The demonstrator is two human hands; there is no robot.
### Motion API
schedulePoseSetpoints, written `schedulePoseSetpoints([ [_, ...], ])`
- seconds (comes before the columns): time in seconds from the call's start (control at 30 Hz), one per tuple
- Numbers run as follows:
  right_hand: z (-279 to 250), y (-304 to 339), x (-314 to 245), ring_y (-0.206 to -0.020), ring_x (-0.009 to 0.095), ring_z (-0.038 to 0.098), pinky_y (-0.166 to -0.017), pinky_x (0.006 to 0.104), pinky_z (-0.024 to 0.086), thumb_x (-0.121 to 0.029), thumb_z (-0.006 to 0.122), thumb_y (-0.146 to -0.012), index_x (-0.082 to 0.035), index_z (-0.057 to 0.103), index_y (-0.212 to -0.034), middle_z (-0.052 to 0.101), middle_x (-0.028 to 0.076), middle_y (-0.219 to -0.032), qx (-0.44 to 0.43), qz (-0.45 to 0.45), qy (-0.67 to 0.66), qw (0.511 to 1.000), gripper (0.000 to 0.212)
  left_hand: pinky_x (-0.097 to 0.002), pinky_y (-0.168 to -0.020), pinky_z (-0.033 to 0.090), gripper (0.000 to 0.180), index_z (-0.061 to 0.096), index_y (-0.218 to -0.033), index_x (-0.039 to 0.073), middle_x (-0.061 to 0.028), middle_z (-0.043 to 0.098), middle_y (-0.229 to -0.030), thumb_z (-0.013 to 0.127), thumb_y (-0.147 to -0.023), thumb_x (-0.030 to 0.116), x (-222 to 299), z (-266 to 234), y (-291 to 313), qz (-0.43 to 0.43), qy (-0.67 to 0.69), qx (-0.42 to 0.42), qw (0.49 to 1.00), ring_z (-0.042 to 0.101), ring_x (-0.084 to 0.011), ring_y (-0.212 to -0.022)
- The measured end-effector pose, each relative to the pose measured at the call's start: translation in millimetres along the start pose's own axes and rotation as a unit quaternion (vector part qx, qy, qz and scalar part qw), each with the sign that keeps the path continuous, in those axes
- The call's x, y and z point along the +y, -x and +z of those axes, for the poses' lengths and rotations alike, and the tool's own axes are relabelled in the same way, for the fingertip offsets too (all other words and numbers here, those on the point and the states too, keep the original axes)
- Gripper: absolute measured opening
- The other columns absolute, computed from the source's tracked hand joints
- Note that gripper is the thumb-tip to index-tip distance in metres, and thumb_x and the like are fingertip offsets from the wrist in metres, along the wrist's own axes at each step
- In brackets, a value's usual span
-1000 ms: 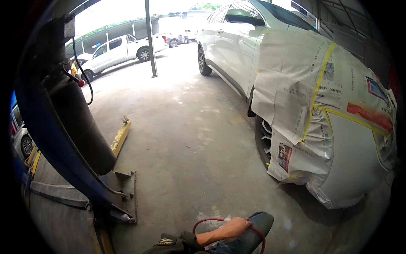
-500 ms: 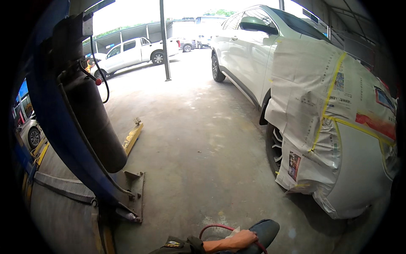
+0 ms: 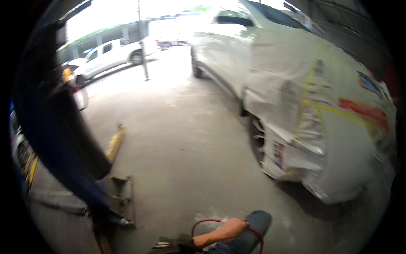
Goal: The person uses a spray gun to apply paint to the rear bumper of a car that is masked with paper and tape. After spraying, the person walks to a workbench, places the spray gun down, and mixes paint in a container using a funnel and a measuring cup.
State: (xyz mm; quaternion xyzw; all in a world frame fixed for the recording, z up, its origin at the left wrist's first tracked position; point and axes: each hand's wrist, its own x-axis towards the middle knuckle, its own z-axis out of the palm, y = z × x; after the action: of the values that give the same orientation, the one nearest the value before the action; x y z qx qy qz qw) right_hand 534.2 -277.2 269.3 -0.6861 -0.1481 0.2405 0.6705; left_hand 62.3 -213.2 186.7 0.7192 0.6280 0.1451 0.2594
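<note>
My left hand is at the bottom of the view, its forearm coming in from a dark sleeve with a patch on it. The fingers are closed round a thin red hose, which arcs out on both sides of the hand. Beneath it is my knee in grey-blue trousers. My right hand is out of view. To the right stands a white car whose front panel is exposed, bordered by yellow tape and masking paper. Motion blurs the picture.
A blue lift post with a dark cylinder rises at left, its base plate on the floor. A yellow lift arm lies beyond it. Farther back are a thin pole and a white pickup.
The whole scene has shifted left and slightly up in the view as my head turned. My left hand still grips the hose, and a whitish patch beside it no longer shows.
</note>
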Motion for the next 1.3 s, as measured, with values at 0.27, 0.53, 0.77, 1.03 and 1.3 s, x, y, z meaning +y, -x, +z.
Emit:
schedulePoseSetpoints([
  [0.27, 24.1, 15.8, -36.4, -0.073, 0.008, 0.056, -0.040, 0.0216, 0.046, -0.032, 0.051, -0.100, -0.006, 0.055, -0.112, 0.058, 0.003, -0.088, -0.204, -0.114, -0.123, 0.965, 0.029, -0.0464, -0.067, 0.053, 0.020, 0.070, -0.101, 0.017, -0.0079, 0.066, -0.088, 0.059, -0.088, 0.027, 10.2, -2.2, 12.2, 0.051, -0.023, 0.028, 0.998, 0.066, -0.0328, -0.083],
  [0.53, 23.4, 25.8, -83.3, -0.075, 0.006, 0.054, -0.040, 0.0204, 0.042, -0.031, 0.050, -0.100, -0.008, 0.056, -0.105, 0.055, 0.001, -0.089, -0.039, -0.153, -0.154, 0.975, 0.024, -0.0443, -0.065, 0.053, 0.017, 0.073, -0.098, 0.015, -0.0099, 0.069, -0.087, 0.067, -0.083, 0.022, 4.4, 0.9, -8.5, 0.036, 0.008, 0.115, 0.993, 0.066, -0.0352, -0.075],
  [0.77, 22.4, 64.6, -65.4, -0.065, 0.013, 0.057, -0.045, 0.0239, 0.048, -0.037, 0.060, -0.094, -0.001, 0.055, -0.109, 0.057, 0.010, -0.092, -0.281, -0.152, -0.088, 0.944, 0.040, -0.0446, -0.063, 0.052, 0.016, 0.074, -0.095, 0.015, -0.0091, 0.069, -0.085, 0.068, -0.083, 0.023, 3.1, 8.6, -4.0, 0.075, -0.020, 0.067, 0.995, 0.066, -0.0347, -0.074],
  [1.03, 27.7, 71.3, -62.7, -0.083, 0.018, 0.060, -0.054, 0.0279, 0.052, -0.028, 0.071, -0.086, 0.000, 0.055, -0.115, 0.061, 0.011, -0.097, -0.357, -0.124, -0.101, 0.920, 0.043, -0.0500, -0.068, 0.050, 0.021, 0.070, -0.102, 0.013, -0.0182, 0.067, -0.093, 0.058, -0.090, 0.026, 11.6, 18.1, 3.4, 0.091, -0.003, 0.063, 0.994, 0.065, -0.0404, -0.083],
  [1.3, 30.7, 48.5, -74.8, -0.079, 0.017, 0.060, -0.045, 0.0259, 0.050, -0.022, 0.062, -0.092, -0.001, 0.058, -0.108, 0.060, 0.009, -0.093, -0.243, -0.144, -0.166, 0.945, 0.027, -0.0483, -0.070, 0.050, 0.020, 0.070, -0.101, 0.012, -0.0171, 0.067, -0.093, 0.059, -0.089, 0.023, 10.2, 17.3, -0.2, 0.041, 0.013, 0.038, 0.998, 0.065, -0.0399, -0.084],
])
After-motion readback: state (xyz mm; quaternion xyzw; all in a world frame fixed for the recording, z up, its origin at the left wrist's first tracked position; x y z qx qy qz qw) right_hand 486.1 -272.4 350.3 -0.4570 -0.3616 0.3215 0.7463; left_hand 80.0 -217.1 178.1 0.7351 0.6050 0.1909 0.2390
